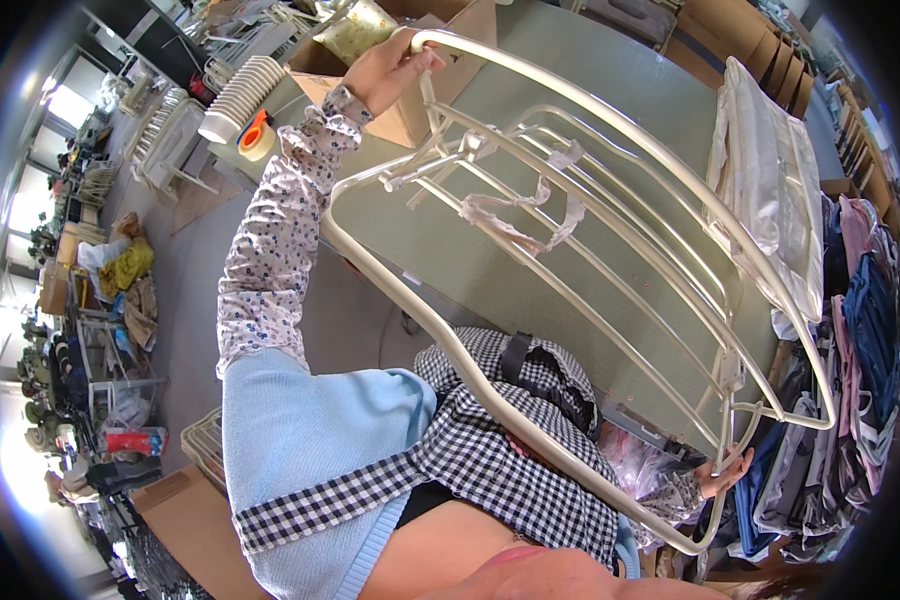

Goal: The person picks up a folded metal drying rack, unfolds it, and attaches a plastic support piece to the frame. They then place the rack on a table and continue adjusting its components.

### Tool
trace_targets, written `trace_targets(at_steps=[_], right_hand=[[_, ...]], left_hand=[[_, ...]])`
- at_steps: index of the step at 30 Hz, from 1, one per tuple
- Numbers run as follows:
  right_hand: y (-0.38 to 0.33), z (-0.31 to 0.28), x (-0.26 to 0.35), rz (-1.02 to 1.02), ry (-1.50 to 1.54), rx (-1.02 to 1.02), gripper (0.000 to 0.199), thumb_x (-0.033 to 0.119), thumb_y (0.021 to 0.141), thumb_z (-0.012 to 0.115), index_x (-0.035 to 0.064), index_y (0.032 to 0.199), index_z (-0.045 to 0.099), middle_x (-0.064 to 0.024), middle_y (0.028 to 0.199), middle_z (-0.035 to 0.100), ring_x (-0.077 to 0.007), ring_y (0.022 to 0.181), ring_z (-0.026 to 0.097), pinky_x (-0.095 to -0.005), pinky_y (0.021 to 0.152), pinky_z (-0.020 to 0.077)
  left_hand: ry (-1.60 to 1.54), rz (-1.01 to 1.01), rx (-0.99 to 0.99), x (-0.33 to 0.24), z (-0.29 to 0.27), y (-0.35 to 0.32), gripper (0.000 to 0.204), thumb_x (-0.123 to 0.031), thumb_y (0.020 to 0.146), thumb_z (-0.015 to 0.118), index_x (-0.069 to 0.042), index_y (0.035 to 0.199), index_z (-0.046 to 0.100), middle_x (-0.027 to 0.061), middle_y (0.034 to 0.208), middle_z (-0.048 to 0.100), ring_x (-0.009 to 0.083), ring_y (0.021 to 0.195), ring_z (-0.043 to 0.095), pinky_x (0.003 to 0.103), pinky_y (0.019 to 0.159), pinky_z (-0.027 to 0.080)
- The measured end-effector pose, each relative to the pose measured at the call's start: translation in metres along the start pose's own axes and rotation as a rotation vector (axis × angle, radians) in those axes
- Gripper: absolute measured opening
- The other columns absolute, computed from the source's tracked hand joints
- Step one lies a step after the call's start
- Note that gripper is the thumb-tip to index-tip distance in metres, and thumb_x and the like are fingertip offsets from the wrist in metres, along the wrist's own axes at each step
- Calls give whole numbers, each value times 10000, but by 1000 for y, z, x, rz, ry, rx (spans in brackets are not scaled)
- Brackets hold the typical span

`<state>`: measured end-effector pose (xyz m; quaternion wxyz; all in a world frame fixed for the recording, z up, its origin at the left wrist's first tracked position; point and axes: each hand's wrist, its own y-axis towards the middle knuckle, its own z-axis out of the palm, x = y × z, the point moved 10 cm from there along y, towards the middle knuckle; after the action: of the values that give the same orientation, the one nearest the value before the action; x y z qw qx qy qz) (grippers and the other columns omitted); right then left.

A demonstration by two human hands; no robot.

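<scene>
The big cream metal frame [610,250] is up over the green table [530,80], tilted, shreds of wrapping [525,205] clinging to its bars, so stripping looks unfinished. Left hand [390,65] grips its top rail; right hand [725,470] clasps the lower corner.

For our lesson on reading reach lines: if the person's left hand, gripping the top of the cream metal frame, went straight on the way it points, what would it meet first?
Probably the cardboard box just beyond the left hand, though depth is hard to judge.

Cream metal frame [610,200], floral sleeve [270,240], light-blue cardigan [300,440], black-white gingham apron [490,450]
</scene>
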<state>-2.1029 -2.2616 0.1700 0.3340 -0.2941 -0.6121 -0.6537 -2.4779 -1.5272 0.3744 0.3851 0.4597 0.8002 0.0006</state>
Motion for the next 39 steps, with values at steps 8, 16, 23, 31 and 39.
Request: trace_targets(at_steps=[8,16,23,31,39], right_hand=[[1,-19,-32,350,318,-46,480,203,915,559,-7,1331,440,-142,1102,573,-253,990,578,-358,934,448],[1,-31,-33,351,267,-100,438,174,914,534,-6,1308,467,-128,1239,540,-256,1002,568,-363,950,435],[3,-24,-16,304,177,-109,469,203,923,543,-11,1329,446,-149,1008,623,-242,960,606,-370,964,449],[1,-13,-8,307,227,-76,500,196,890,568,-13,1326,441,-147,987,625,-260,954,615,-363,947,461],[1,-8,-3,317,257,-120,499,159,879,574,-8,1331,444,-149,964,618,-248,923,601,-354,926,459]], left_hand=[[-83,-1,-45,-5,-8,-13,264,-200,980,488,-2,1153,514,51,985,657,97,916,581,245,816,451],[-99,53,-86,-8,-23,-33,233,-179,961,511,-3,1113,526,79,965,677,132,930,639,254,810,481],[-153,-25,-119,-9,-26,-44,236,-159,971,503,0,1144,518,68,975,668,122,951,630,253,828,483],[-151,-61,-130,-3,-27,-56,195,-99,953,524,-8,1126,529,40,1010,616,98,952,573,239,844,453],[-175,-79,-133,1,-26,-60,191,-69,950,522,-12,1132,520,47,1065,599,112,1006,559,248,903,442]])
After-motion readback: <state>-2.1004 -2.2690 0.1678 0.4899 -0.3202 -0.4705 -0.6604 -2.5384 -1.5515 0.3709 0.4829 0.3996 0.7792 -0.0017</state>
